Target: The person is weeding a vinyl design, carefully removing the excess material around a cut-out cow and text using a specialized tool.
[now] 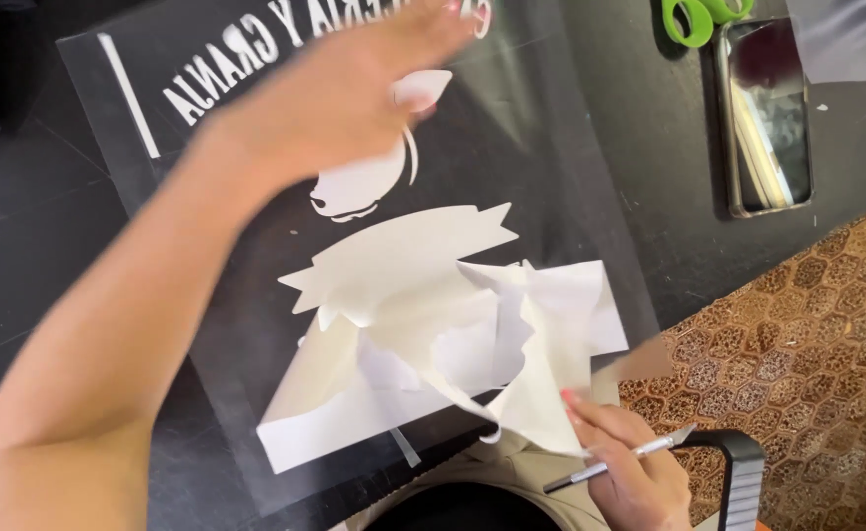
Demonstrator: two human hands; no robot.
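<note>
A clear transfer sheet (551, 167) with white vinyl lettering and a white banner shape (394, 265) lies on the black table. My left hand (354, 88) is stretched flat over the sheet's upper part, fingers apart, blurred by motion. My right hand (630, 462) sits at the lower right. It pinches a peeled, crumpled piece of white vinyl (512, 344) with its fingertips and also holds a thin silver weeding tool (615, 460). The peeled vinyl lifts off the sheet and folds over itself.
A smartphone (767, 113) lies face up at the upper right, with green scissor handles (693, 18) beyond it. A brown honeycomb-patterned surface (807, 334) borders the table at right. A dark chair back (738, 477) shows at the bottom.
</note>
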